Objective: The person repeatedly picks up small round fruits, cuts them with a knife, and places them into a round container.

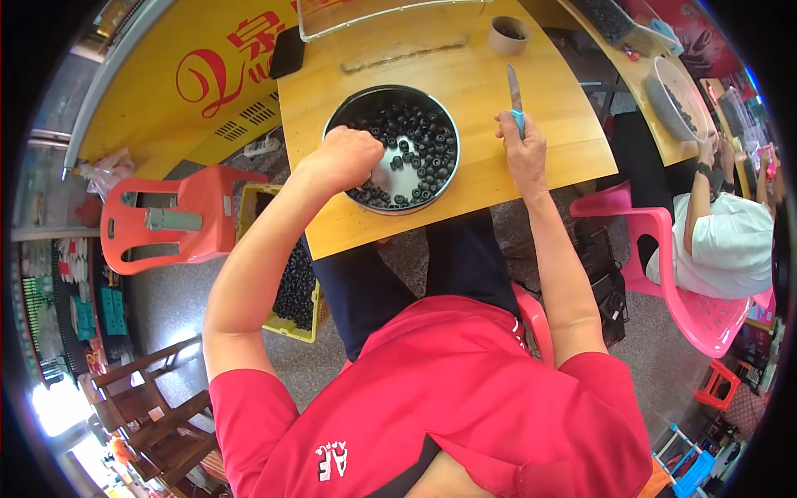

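Head view shows the left hand (353,158), its fingers curled out of sight and their grip impossible to tell, over a pan (374,101) of dark pieces (432,145) near the edge of the desk (564,108), probably for reach, and the right hand (525,156), fingers clamped on a knife (514,90) pointing away, likely for safety.

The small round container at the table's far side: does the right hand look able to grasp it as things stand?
Probably not properly: the right hand is closed around a knife, and its blade points toward the small round container.
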`<action>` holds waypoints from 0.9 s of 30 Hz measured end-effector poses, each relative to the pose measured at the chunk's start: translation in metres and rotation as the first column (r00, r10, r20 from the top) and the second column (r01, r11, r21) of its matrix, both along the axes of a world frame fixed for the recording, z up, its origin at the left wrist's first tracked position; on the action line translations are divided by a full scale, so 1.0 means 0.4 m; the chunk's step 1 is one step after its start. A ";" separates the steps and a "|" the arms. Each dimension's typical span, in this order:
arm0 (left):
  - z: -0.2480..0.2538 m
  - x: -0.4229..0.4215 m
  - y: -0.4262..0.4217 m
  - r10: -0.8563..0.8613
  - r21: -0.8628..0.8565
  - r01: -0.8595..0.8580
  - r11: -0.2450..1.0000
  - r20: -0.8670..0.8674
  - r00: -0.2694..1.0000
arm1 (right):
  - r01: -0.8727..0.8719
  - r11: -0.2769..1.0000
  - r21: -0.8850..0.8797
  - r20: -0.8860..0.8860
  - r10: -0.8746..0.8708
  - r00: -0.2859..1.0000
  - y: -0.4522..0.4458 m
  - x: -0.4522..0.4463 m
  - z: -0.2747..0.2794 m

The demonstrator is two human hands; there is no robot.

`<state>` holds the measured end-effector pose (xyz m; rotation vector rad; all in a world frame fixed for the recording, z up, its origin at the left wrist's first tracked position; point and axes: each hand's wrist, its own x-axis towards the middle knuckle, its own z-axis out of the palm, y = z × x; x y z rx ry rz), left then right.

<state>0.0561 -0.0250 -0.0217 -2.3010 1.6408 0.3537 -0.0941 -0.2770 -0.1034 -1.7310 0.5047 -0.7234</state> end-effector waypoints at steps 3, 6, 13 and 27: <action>0.002 0.003 -0.013 0.042 0.016 -0.042 0.999 0.003 0.999 | -0.004 1.000 -0.006 0.005 0.004 1.000 0.004 -0.002 0.009; -0.004 0.006 -0.002 0.021 -0.233 -0.030 0.972 -0.041 0.999 | -0.009 1.000 -0.021 0.013 0.009 1.000 0.002 -0.004 0.008; 0.035 -0.030 -0.013 0.069 -0.455 -0.604 0.654 -0.759 0.647 | 0.003 0.999 -0.044 0.031 -0.002 1.000 0.009 -0.005 0.019; 0.034 -0.253 -0.019 -0.707 0.049 -0.983 0.179 -0.688 -0.164 | -0.408 0.885 0.222 0.237 0.357 0.903 0.261 -0.065 0.268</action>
